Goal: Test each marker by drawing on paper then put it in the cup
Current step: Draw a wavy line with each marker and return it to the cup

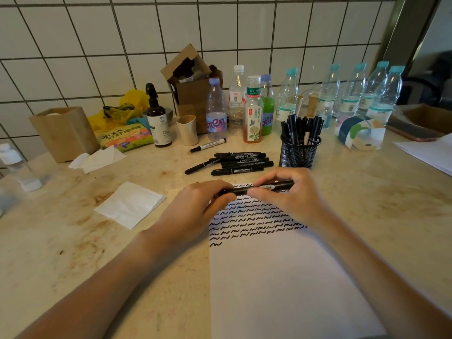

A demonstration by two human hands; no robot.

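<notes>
Plainly, step in hand: both hands held one black marker (259, 187) level above the top of the paper (281, 277); I judged it a cap being pulled off or pushed on, and could not tell which.
Paper: it lay flat on the counter (73, 241), its upper part filled with rows of black squiggles, the lower part blank.
Left hand (198, 204): fingers curled round the marker's left end.
Right hand (291, 194): thumb and fingers pinched the barrel's right part.
Doing it well: probably keep the pull straight along the barrel, hands close together, tip clear of skin and paper.
Mesh cup (299, 152): stood beyond the hands, packed with upright black markers.
Loose markers (241, 162): a small pile lay left of the cup, likely untested.
Beige cup (187, 129): contents not visible.
Cardboard box (193, 79): open, holding dark scraps.
</notes>
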